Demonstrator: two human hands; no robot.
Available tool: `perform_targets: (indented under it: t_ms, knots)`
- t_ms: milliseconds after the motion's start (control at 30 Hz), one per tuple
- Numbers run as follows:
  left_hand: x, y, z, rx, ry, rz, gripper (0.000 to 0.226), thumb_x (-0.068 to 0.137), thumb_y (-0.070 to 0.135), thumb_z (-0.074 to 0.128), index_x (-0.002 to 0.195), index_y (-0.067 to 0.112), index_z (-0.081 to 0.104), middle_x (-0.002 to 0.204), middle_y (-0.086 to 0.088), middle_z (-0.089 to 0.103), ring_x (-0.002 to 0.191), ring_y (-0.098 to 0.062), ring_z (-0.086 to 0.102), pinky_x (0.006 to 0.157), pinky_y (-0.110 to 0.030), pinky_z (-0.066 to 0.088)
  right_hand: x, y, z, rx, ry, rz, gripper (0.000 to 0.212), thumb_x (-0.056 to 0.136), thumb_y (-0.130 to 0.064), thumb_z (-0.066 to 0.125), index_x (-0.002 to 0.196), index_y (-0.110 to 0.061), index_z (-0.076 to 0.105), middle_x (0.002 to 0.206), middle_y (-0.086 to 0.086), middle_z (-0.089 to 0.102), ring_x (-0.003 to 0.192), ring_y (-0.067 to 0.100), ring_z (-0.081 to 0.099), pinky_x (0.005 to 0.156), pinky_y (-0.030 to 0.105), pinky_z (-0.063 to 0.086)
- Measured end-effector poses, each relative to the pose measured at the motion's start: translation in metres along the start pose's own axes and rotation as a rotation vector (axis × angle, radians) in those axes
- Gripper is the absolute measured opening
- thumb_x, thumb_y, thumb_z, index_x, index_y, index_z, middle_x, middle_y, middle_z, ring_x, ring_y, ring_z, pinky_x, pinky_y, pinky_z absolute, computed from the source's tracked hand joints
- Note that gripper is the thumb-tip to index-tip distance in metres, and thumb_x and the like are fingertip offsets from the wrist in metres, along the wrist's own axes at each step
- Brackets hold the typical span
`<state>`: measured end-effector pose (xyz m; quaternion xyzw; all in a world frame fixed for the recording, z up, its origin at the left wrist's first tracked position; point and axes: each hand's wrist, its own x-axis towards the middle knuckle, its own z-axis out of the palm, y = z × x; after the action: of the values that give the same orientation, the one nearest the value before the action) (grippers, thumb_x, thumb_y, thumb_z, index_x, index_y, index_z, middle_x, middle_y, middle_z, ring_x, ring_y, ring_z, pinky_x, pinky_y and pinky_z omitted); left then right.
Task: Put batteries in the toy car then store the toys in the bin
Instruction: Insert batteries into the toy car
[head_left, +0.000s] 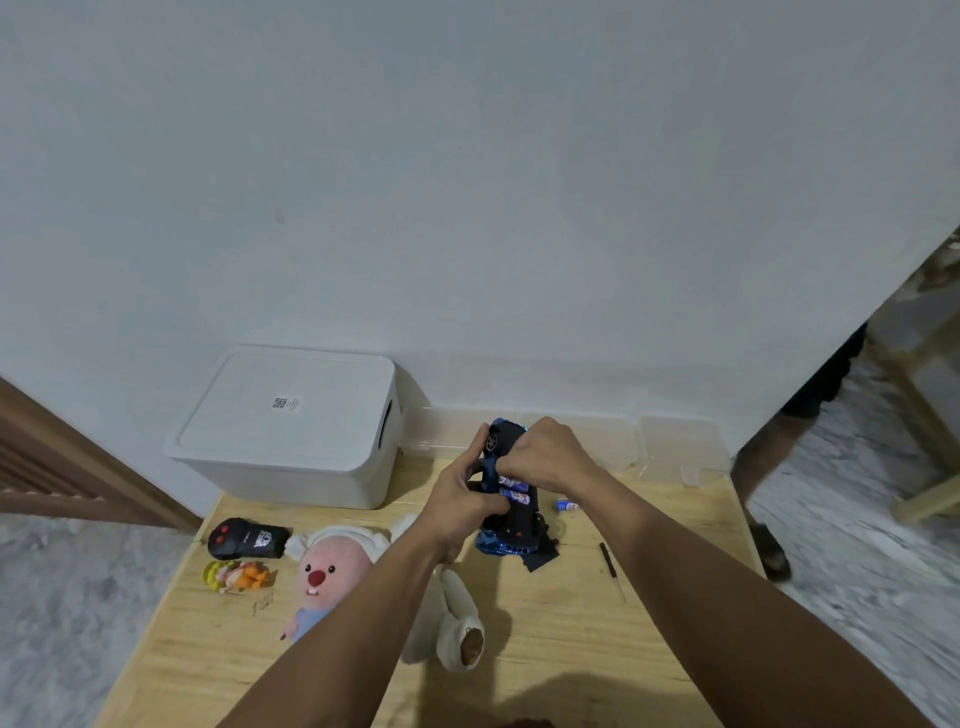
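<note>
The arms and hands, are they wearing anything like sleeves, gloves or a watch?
No. Both arms are bare all the way to the bottom edge of the picture, with no sleeves showing. The left hand and right hand have no gloves, and I see no watch, bracelet or rings.

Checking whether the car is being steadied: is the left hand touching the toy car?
Touching. The head view shows the left hand with its fingers wrapped round the upturned toy car, with no gap between them.
</note>
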<state>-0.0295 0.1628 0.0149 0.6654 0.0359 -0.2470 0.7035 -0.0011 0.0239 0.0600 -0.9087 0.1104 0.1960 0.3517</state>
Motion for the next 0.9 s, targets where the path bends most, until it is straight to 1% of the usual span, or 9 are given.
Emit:
perform_targets:
  t_ms: [133,233,300,433,533,600,733,833,900]
  knots:
    - [0.001,0.002,-0.005,-0.071,0.005,-0.028,0.095,0.077,-0.024,0.049,0.149,0.035,0.031,0.133,-0.006,0.054,0.090,-0.022,0.067,0.068,-0.034,0.056,-0.001,0.008,-0.001,0.012,-0.061,-0.154,0.015,0.071,-0.014,0.066,0.079,-0.015,0.079,0.081,0.002,0.074,0.079,0.020,0.067,0.067,0.035,0.054]
    - [0.002,0.002,-0.007,-0.113,-0.004,-0.052,0.093,0.079,-0.023,0.047,0.148,0.037,0.033,0.130,-0.004,0.059,0.088,-0.021,0.064,0.069,-0.035,0.054,-0.002,0.017,-0.001,0.053,-0.072,-0.234,0.015,0.076,-0.014,0.072,0.089,-0.019,0.079,0.088,-0.006,0.074,0.087,0.011,0.066,0.075,0.027,0.053]
    - [0.003,0.001,-0.008,-0.142,-0.014,-0.080,0.091,0.080,-0.022,0.046,0.145,0.040,0.037,0.121,-0.005,0.062,0.086,-0.021,0.061,0.065,-0.033,0.053,0.001,0.022,0.002,0.055,-0.061,-0.261,0.014,0.079,-0.016,0.075,0.093,-0.019,0.078,0.092,-0.005,0.072,0.090,0.012,0.065,0.078,0.026,0.051]
    - [0.005,0.000,-0.010,-0.216,-0.020,-0.127,0.084,0.081,-0.017,0.042,0.141,0.042,0.043,0.103,-0.007,0.062,0.083,-0.021,0.052,0.066,-0.035,0.051,0.003,0.027,0.008,0.139,-0.024,-0.288,0.004,0.086,-0.019,0.070,0.089,-0.020,0.072,0.093,-0.002,0.068,0.090,0.015,0.062,0.083,0.034,0.052]
    - [0.005,-0.002,-0.013,-0.265,-0.022,-0.134,0.081,0.081,-0.014,0.040,0.141,0.041,0.044,0.107,-0.012,0.062,0.086,-0.026,0.054,0.067,-0.039,0.053,-0.001,0.025,0.004,0.459,-0.019,-0.170,0.009,0.093,-0.016,0.061,0.098,-0.011,0.067,0.094,0.005,0.070,0.073,0.013,0.058,0.065,0.032,0.050]
    - [0.005,-0.001,-0.014,-0.277,-0.009,-0.129,0.082,0.080,-0.013,0.039,0.141,0.040,0.044,0.105,-0.012,0.063,0.084,-0.026,0.056,0.064,-0.038,0.053,-0.003,0.024,0.000,0.645,-0.027,-0.072,0.012,0.096,-0.013,0.053,0.104,-0.010,0.062,0.090,0.006,0.071,0.064,0.012,0.051,0.054,0.025,0.039]
    - [0.003,0.002,-0.013,-0.281,0.011,-0.104,0.082,0.078,-0.012,0.035,0.139,0.042,0.046,0.106,-0.009,0.064,0.080,-0.023,0.056,0.061,-0.033,0.052,-0.003,0.028,-0.006,0.888,-0.033,0.027,0.025,0.095,-0.007,0.044,0.109,-0.013,0.064,0.074,0.009,0.065,0.055,0.014,0.048,0.046,0.024,0.033]
    - [0.004,0.001,-0.014,-0.293,0.017,-0.090,0.083,0.077,-0.011,0.033,0.139,0.042,0.046,0.109,-0.011,0.065,0.084,-0.026,0.055,0.065,-0.033,0.052,-0.006,0.030,-0.008,0.972,-0.044,0.092,0.022,0.091,-0.012,0.049,0.098,-0.005,0.069,0.069,0.008,0.060,0.052,0.015,0.047,0.043,0.023,0.032]
    - [0.004,0.001,-0.013,-0.289,0.016,-0.077,0.084,0.076,-0.011,0.033,0.140,0.042,0.045,0.117,-0.013,0.064,0.092,-0.029,0.056,0.073,-0.040,0.050,-0.006,0.033,-0.006,0.856,-0.039,0.106,0.010,0.089,-0.015,0.056,0.089,-0.008,0.063,0.069,0.006,0.057,0.052,0.014,0.047,0.042,0.022,0.030]
